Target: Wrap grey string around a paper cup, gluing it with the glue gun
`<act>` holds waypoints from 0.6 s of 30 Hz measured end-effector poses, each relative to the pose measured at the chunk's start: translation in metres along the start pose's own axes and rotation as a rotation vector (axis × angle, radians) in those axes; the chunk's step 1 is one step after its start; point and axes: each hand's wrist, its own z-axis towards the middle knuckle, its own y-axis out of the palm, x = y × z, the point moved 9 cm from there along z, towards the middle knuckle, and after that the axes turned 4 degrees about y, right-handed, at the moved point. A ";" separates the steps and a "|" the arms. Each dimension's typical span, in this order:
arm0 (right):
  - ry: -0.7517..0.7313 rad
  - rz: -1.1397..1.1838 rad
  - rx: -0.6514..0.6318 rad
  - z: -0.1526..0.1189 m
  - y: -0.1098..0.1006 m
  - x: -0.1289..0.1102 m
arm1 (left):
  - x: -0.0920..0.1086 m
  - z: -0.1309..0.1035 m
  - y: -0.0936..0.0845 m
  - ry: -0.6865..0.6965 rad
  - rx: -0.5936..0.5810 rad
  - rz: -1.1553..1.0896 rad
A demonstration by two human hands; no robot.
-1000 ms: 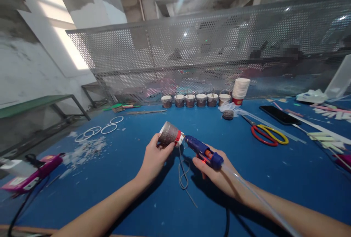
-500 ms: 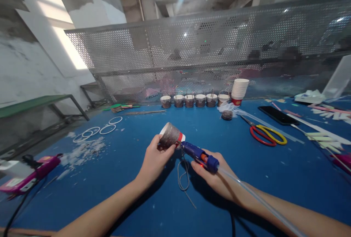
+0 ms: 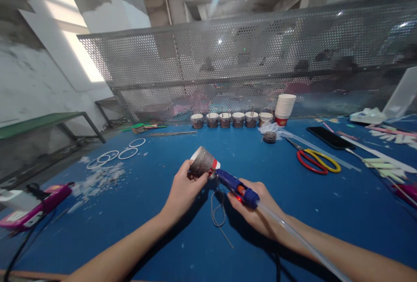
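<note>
Tilted on its side, a paper cup (image 3: 202, 161) wound with grey-brown cord is gripped by my left hand (image 3: 184, 186). A red and white band shows at its right end. My right hand (image 3: 257, 206) is wrapped round a blue glue gun (image 3: 233, 183), whose nozzle is at the cup's banded end, close to my left fingertips. A clear glue stick (image 3: 293, 234) runs out of the gun's back toward the lower right. Grey cord (image 3: 217, 219) hangs from the cup and lies in a loop on the blue table (image 3: 182, 247).
Several wrapped cups (image 3: 225, 120) line the back beside a stack of paper cups (image 3: 285, 109). A cord ball (image 3: 269, 137), scissors (image 3: 317, 160) and a phone (image 3: 330, 137) lie right. White rings (image 3: 128, 154), scraps (image 3: 104, 180) and a pink power strip (image 3: 48, 206) are left.
The glue stick's rear end has swung slightly down and left, and the gun has tilted a little. The cup and my left hand have hardly moved.
</note>
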 end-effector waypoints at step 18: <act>-0.071 -0.044 -0.014 -0.002 0.004 -0.003 | 0.004 -0.001 0.001 -0.044 -0.010 0.012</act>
